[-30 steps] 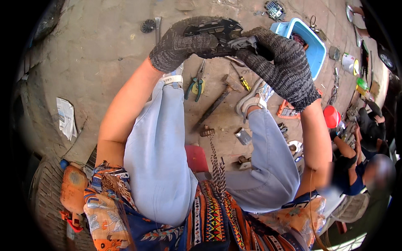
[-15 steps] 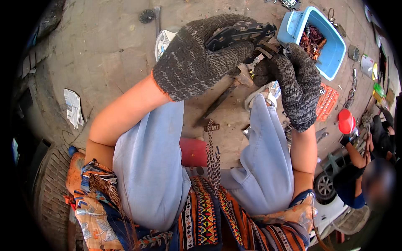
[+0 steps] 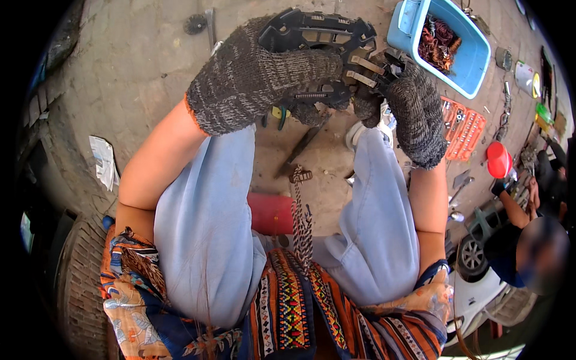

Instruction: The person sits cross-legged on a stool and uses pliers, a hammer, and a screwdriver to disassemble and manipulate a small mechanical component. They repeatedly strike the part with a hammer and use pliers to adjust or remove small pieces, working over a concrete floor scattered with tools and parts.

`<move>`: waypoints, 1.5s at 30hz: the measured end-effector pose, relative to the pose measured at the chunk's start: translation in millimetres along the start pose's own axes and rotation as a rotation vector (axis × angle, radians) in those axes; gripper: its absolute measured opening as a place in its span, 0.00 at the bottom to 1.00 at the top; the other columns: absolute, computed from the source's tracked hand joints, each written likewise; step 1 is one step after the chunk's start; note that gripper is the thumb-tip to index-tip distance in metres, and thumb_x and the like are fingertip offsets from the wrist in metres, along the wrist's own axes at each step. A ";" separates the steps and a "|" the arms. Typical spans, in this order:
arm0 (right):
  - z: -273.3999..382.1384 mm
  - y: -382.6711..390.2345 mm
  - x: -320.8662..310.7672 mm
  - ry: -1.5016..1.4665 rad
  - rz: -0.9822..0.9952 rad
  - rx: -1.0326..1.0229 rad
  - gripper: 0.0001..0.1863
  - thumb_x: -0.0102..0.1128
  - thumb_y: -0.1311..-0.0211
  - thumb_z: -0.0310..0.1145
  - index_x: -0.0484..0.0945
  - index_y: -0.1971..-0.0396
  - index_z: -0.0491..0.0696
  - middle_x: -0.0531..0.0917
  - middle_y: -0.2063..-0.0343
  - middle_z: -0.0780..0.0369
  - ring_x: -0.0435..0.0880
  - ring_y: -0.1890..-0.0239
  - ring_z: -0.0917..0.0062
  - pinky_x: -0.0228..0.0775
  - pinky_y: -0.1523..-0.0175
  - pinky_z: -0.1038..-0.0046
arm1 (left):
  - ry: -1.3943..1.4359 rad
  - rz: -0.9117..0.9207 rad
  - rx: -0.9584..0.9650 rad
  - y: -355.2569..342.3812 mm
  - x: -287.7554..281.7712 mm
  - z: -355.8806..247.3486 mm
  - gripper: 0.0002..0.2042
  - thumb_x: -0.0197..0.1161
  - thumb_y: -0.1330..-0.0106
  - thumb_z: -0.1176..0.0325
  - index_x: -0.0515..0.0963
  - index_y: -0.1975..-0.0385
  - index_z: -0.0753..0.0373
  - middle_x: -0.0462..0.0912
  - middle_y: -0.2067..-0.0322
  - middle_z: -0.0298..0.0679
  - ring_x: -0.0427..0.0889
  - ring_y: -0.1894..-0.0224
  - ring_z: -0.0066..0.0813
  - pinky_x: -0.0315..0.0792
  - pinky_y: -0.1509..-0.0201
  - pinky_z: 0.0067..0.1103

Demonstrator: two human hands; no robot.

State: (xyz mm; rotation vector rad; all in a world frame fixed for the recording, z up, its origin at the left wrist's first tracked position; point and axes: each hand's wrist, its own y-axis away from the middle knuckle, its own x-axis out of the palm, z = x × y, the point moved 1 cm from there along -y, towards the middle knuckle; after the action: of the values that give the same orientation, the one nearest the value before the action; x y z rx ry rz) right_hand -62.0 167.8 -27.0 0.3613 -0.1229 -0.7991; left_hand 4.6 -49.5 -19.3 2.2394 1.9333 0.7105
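Note:
A black plastic ring-shaped part with slots and pale metal strips is held up in front of me. My left hand, in a dark grey knitted glove, is closed round its left side, with the thumb across its middle. On the other side my gloved right hand is closed at the edge by the metal strips. Its fingertips are partly hidden, so I cannot make out anything smaller between them. Below the part, the dark handle of a hammer lies on the ground, near a yellow-and-green-handled tool.
A blue plastic bin with coiled copper-coloured wire stands at the upper right. Beside it lie an orange socket-set case and a red bowl. Another person works at the far right. A folded paper lies at left.
The black part has turned from nearly edge-on to show its ring face. Both hands have shifted slightly left, the right still at its edge.

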 end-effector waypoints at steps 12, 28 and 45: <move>-31.9 10.5 5.9 0.542 0.033 -0.218 0.14 0.57 0.57 0.25 0.80 0.66 0.43 0.80 0.65 0.52 0.78 0.61 0.59 0.70 0.59 0.62 | 0.398 0.113 -0.083 10.7 -16.5 11.2 0.20 0.63 0.42 0.71 0.72 0.49 0.65 0.78 0.52 0.40 0.80 0.54 0.30 0.78 0.53 0.26; -38.8 4.0 2.9 0.151 0.028 0.126 0.18 0.55 0.45 0.25 0.72 0.52 0.40 0.78 0.57 0.52 0.78 0.55 0.61 0.70 0.52 0.65 | 0.342 0.111 -0.063 18.1 -21.2 23.2 0.23 0.62 0.41 0.69 0.69 0.46 0.63 0.79 0.54 0.40 0.80 0.56 0.29 0.78 0.55 0.24; -19.1 -11.0 32.6 0.527 -0.097 -0.239 0.15 0.56 0.42 0.29 0.72 0.55 0.42 0.80 0.71 0.58 0.80 0.72 0.73 0.72 0.68 0.75 | -0.983 -0.156 0.539 12.0 -2.7 26.8 0.19 0.60 0.40 0.64 0.72 0.48 0.59 0.80 0.57 0.41 0.81 0.59 0.35 0.75 0.57 0.25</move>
State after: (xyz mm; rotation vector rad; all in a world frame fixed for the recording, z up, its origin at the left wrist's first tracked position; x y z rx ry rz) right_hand -42.2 142.4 -49.7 0.3416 0.4821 -0.7811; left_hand 26.1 -48.4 -39.3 1.9783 1.7832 -0.8860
